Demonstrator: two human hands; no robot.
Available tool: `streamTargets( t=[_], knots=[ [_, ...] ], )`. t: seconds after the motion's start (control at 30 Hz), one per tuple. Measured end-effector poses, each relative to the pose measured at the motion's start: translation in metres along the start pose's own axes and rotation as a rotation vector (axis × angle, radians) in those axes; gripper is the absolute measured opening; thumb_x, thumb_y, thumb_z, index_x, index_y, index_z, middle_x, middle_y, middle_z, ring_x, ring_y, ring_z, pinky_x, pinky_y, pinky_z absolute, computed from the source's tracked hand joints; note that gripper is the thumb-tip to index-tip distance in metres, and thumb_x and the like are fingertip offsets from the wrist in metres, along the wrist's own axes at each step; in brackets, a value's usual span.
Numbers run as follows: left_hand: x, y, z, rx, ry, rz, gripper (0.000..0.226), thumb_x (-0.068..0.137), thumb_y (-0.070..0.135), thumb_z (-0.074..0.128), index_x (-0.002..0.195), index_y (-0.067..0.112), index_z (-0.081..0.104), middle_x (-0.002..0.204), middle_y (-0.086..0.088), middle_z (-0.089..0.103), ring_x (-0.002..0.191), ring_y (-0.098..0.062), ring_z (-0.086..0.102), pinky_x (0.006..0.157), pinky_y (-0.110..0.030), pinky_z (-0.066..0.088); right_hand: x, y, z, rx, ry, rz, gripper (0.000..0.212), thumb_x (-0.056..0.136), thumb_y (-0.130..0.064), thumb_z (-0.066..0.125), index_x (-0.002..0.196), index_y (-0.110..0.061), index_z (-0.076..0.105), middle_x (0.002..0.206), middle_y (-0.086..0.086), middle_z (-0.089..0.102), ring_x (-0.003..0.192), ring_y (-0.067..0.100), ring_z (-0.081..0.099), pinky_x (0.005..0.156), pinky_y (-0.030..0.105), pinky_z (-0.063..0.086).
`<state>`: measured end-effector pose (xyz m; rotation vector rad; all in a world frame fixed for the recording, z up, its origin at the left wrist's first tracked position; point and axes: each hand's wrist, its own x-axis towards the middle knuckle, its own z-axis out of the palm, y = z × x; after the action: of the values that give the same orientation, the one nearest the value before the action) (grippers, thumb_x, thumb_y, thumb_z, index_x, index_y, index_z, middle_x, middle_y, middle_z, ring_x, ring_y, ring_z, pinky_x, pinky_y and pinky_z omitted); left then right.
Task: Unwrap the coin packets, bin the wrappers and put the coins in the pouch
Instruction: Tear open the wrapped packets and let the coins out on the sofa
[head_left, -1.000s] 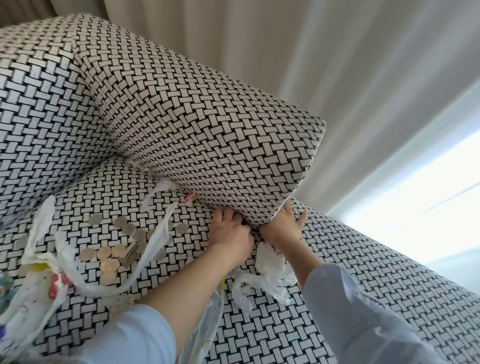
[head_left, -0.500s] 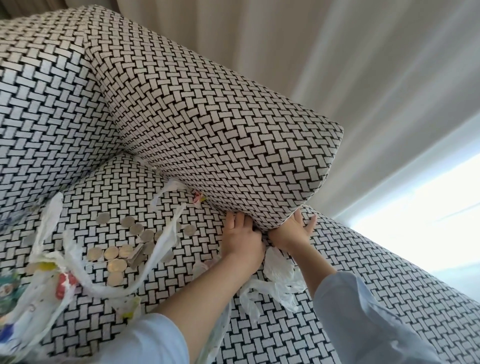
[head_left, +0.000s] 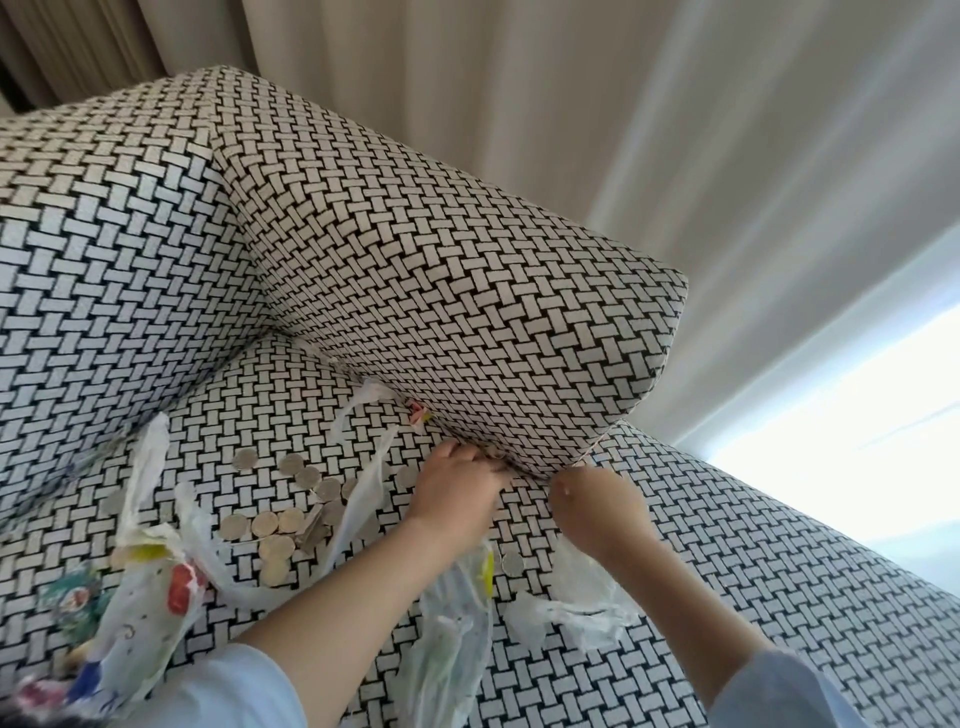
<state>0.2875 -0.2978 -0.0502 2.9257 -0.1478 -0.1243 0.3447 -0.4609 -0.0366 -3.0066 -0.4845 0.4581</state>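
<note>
Several loose coins (head_left: 291, 519) lie on the woven black-and-white sofa seat (head_left: 753, 571), and one coin (head_left: 511, 563) sits apart between my arms. Thin clear wrapper strips (head_left: 358, 499) trail across the coins. A crumpled clear wrapper (head_left: 576, 597) lies under my right wrist. My left hand (head_left: 457, 488) reaches into the gap under the sofa arm (head_left: 441, 270), its fingertips hidden there. My right hand (head_left: 597, 509) is just off the arm's corner, blurred, its fingers turned away from view.
A white printed plastic bag (head_left: 145, 613) and a teal printed item (head_left: 72, 597) lie at the left front. A small pink and yellow scrap (head_left: 418, 413) sticks out of the gap. Curtains (head_left: 571, 104) hang behind the sofa.
My right hand has come off the sofa arm's corner and drawn back a little. My left hand stays at the gap. The camera has tilted, so the scene sits lower in view.
</note>
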Motion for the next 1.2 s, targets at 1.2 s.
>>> streamTargets(
  t=[1.2],
  knots=[
    [0.019, -0.073, 0.014, -0.345, 0.171, -0.122, 0.037, 0.095, 0.015, 0.052, 0.129, 0.025, 0.062, 0.130, 0.006, 0.060, 0.124, -0.017, 0.049, 0.103, -0.025, 0.035, 0.058, -0.098, 0.050, 0.145, 0.091, 0.402, 0.056, 0.097, -0.045, 0.022, 0.087, -0.018, 0.071, 0.075, 0.000, 0.061, 0.072, 0.020, 0.056, 0.060, 0.025, 0.039]
  ],
)
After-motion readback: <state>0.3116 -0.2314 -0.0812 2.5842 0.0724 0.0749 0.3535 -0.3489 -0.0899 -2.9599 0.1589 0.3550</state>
